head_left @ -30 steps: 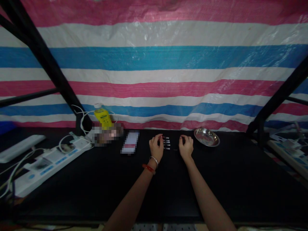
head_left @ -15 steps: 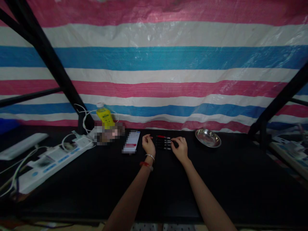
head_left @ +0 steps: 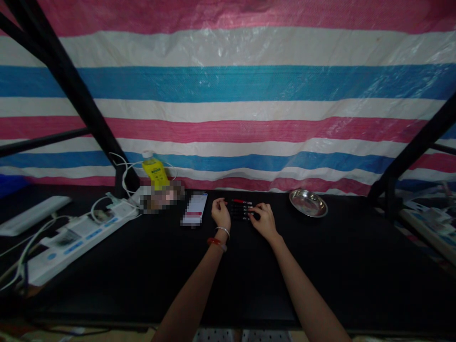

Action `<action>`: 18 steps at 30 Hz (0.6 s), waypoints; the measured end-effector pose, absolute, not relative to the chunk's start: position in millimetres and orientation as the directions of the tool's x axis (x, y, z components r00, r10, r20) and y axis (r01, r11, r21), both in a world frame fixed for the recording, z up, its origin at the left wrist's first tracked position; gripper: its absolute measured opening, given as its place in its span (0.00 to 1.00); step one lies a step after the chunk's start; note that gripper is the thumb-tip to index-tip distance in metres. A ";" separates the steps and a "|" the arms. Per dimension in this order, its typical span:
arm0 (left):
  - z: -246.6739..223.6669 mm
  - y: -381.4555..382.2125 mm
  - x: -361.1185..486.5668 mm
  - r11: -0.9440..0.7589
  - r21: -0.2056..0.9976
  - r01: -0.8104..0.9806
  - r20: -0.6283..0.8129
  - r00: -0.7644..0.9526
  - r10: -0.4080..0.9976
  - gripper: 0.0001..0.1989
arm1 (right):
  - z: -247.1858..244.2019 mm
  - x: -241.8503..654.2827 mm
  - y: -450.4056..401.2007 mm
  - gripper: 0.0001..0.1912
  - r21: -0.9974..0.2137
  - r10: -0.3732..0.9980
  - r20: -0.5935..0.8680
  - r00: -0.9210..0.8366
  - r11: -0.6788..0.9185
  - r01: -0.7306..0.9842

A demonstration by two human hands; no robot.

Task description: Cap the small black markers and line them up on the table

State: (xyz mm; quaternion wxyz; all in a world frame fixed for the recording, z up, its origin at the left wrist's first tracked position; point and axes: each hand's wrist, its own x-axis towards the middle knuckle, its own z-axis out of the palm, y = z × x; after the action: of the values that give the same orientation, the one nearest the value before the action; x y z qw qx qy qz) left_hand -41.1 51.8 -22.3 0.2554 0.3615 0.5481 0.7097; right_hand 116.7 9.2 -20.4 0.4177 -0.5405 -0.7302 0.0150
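A red pen (head_left: pixel 241 202) lies above several black pens (head_left: pixel 239 207), stacked in a row one below another on the black table (head_left: pixel 249 275). At their right ends is my right hand (head_left: pixel 263 221), with thumb and fingertips closed on one of the black pens. Just left of the row rests my left hand (head_left: pixel 221 213), its fingers loosely curled and apart, with nothing seen in them. A silver bangle and a reddish bracelet circle the left wrist.
To the left lie a phone (head_left: pixel 195 209) and a white power strip (head_left: pixel 81 237) with plugs and cables. Behind them stands a yellow bottle (head_left: pixel 156 172). A round metal dish (head_left: pixel 308 203) sits to the right. Striped sheeting (head_left: pixel 228 85) hangs behind the table.
My right hand has shifted slightly left, its thumb and fingertips reaching further over the ends of the black pens. My left hand stays almost where it was.
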 end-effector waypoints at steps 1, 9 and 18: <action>-21.9 51.6 -41.1 -0.264 0.964 0.040 0.234 -0.606 0.760 0.06 | -20.7 116.8 9.7 0.08 -0.483 0.808 0.587 -0.059 0.408 0.775; -20.8 48.9 -36.8 -0.248 0.961 0.119 0.272 -0.557 0.785 0.05 | -22.8 117.4 11.2 0.08 -0.536 0.850 0.527 0.003 0.330 0.777; -22.6 45.9 -33.8 -0.270 0.937 0.221 0.346 -0.479 0.807 0.06 | -25.0 118.8 12.1 0.07 -0.556 0.869 0.494 0.025 0.294 0.777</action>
State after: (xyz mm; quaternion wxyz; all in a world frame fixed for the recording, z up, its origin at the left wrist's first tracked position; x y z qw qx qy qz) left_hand -33.8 45.9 -22.6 0.2246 0.4581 0.5607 0.6522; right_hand 118.8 12.1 -25.0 0.4033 -0.5913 -0.6961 0.0567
